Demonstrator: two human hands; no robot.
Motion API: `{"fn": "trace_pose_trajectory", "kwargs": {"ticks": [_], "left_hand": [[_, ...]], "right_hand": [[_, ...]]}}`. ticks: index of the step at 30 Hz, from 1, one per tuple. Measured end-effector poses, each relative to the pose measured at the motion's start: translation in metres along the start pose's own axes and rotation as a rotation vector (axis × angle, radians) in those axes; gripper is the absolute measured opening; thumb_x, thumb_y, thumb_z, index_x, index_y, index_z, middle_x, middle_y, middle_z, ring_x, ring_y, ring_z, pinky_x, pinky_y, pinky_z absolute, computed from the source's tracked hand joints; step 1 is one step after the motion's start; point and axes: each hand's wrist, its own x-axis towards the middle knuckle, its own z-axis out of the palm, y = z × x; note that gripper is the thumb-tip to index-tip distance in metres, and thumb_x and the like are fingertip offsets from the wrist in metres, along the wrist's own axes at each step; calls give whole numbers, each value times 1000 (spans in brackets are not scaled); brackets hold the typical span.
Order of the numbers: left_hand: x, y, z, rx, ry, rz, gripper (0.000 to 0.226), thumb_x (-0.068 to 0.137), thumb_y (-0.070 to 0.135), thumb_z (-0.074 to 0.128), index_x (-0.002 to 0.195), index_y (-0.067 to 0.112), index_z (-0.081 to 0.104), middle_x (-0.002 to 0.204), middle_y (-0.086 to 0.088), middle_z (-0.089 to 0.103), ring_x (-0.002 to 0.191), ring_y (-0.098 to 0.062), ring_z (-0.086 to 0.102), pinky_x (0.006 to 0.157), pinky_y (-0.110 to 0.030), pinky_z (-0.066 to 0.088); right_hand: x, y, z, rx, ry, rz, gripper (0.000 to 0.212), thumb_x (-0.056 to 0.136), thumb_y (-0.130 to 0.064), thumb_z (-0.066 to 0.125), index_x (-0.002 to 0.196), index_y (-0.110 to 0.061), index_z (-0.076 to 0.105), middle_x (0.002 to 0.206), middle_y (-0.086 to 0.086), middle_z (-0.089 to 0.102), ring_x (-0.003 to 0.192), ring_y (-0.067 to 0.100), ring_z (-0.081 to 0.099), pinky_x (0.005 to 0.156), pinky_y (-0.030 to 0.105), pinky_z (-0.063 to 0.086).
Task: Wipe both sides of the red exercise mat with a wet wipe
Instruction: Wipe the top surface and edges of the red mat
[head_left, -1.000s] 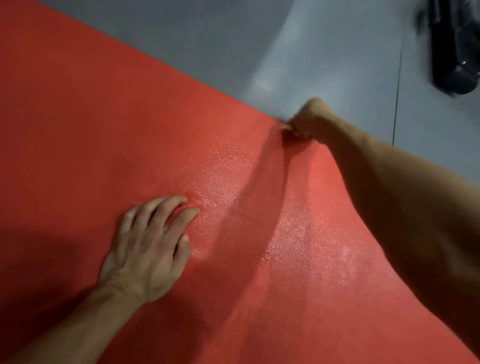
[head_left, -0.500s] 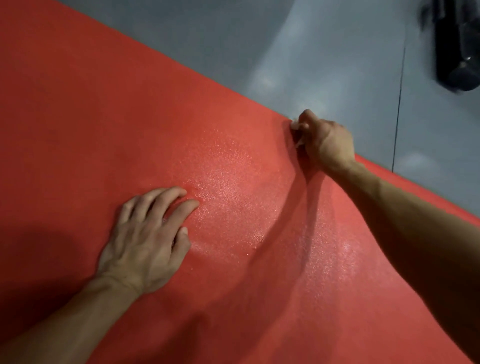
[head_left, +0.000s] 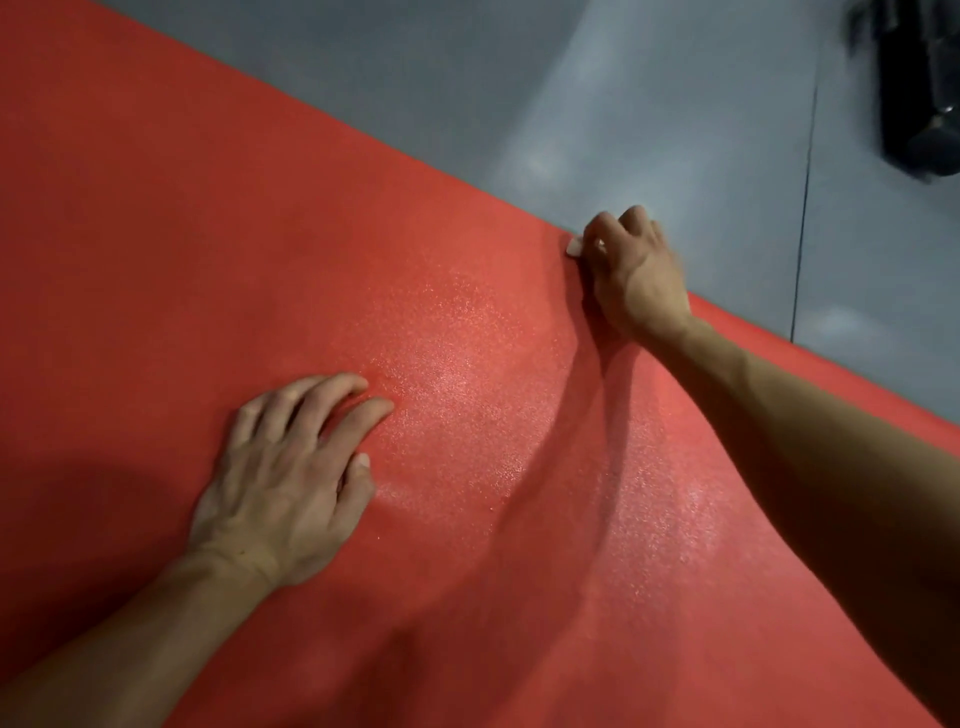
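Note:
The red exercise mat (head_left: 260, 260) lies flat on the floor and fills most of the view, with a damp sheen in its middle. My left hand (head_left: 291, 478) rests on the mat, fingers spread and straight. My right hand (head_left: 631, 275) sits at the mat's far edge with its fingers curled round a small white wet wipe (head_left: 574, 247); only a corner of the wipe shows beside the fingers.
Grey floor (head_left: 649, 104) runs beyond the mat's far edge, with a thin dark seam (head_left: 802, 234) on the right. A black object (head_left: 919, 93) stands on the floor at the top right corner, blurred.
My right hand with the wipe has drawn back a little along the mat's far edge and turned, so its back now faces up. My left hand has stayed in place.

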Motion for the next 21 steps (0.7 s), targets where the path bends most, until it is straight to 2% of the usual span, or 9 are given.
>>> {"fn": "trace_pose_trajectory", "kwargs": {"ticks": [4, 6, 9, 10, 13, 15, 19, 21], "left_hand": [[0, 1, -1, -13, 4, -10, 49, 87, 35, 44, 133, 27, 60, 142, 0, 52, 126, -28, 47, 103, -52, 37], [1, 1, 0, -14, 11, -4, 49, 87, 35, 45, 132, 26, 61, 141, 0, 52, 126, -29, 48, 103, -52, 37], [1, 0, 0, -9, 5, -4, 49, 86, 35, 45, 132, 26, 61, 141, 0, 52, 125, -29, 48, 103, -52, 36], [1, 0, 0, -6, 6, -6, 50, 86, 35, 45, 132, 26, 61, 141, 0, 52, 125, -30, 49, 102, -52, 36], [1, 1, 1, 0, 10, -6, 50, 86, 35, 45, 133, 27, 61, 142, 0, 52, 125, -30, 48, 103, -52, 36], [1, 1, 1, 1, 9, -8, 50, 86, 35, 45, 133, 27, 61, 142, 0, 52, 125, -30, 48, 103, -52, 37], [1, 2, 0, -5, 8, -11, 50, 86, 36, 45, 133, 27, 60, 142, 0, 52, 125, -30, 48, 103, -53, 37], [1, 2, 1, -8, 17, -6, 50, 86, 36, 45, 133, 27, 60, 142, -1, 52, 125, -30, 49, 102, -53, 37]], "right_hand": [[-8, -4, -8, 54, -55, -31, 23, 103, -33, 48, 100, -12, 58, 97, 14, 58, 88, 39, 54, 75, 46, 42], [-32, -13, -15, 79, -92, -125, 17, 101, -28, 48, 100, -15, 58, 97, 9, 62, 88, 37, 56, 75, 45, 45], [-67, -18, -19, 46, -154, -289, 23, 103, -36, 46, 102, -16, 59, 96, 6, 61, 87, 33, 55, 77, 47, 46], [-64, -13, -19, -3, -134, -297, 25, 103, -38, 46, 102, -16, 60, 96, 7, 59, 87, 34, 53, 76, 48, 45], [-35, 2, -14, -85, -21, -148, 30, 103, -43, 49, 105, -15, 59, 101, 13, 52, 89, 37, 50, 74, 48, 44], [-20, 5, -10, -115, -10, -112, 37, 104, -48, 45, 105, -13, 58, 102, 13, 52, 91, 37, 50, 74, 48, 43], [-33, -5, -12, -59, -34, -130, 31, 105, -41, 41, 100, -14, 56, 96, 10, 58, 87, 37, 53, 77, 50, 45], [-59, -16, -20, 11, -102, -228, 24, 105, -36, 42, 101, -17, 57, 93, 6, 62, 84, 34, 55, 76, 47, 45]]}}
